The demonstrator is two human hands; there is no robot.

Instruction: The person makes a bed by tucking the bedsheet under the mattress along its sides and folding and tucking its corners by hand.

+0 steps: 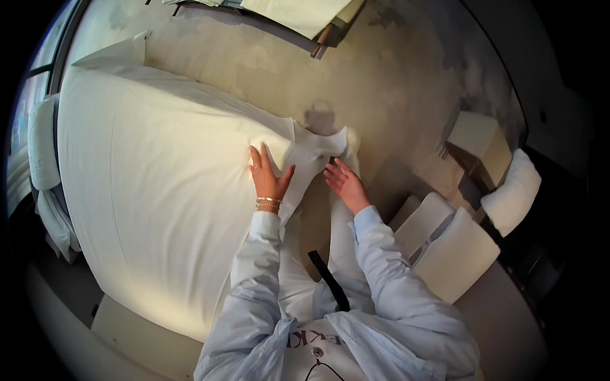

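White sheet: the sheet (pixel 159 178) covers the broad, bed-like surface across the left and centre of the frame, with soft creases running over it; its near corner hangs loosely around the middle, in front of the person's legs (pixel 342 235).
Left hand: the left hand (pixel 269 181) is open, back showing, fingers pointing up the frame and thumb spread wide. It lies over the sheet beside the draped corner — whether it presses on the cloth, I cannot tell.
Right hand: the right hand (pixel 346 184) is open too, fingers slightly bent and pointing to the upper left, near the hanging part of the sheet; contact is unclear.
Wrist and sleeves: bracelets (pixel 269 204) circle the left wrist, and both arms wear pale blue sleeves (pixel 387 254).
Black strap: a dark strap (pixel 329 280) slants across the person's lap, lower centre.
Left edge: a pale pillow (pixel 43 143) rests upright beside the sheet.
Right side: a box-shaped piece (pixel 478 146) sits near a fluffy white cushion (pixel 513 193), with a pale padded block (pixel 456 257) below them.
Top: part of a pale-topped piece of furniture (pixel 298 14) shows above the mottled floor (pixel 254 73).
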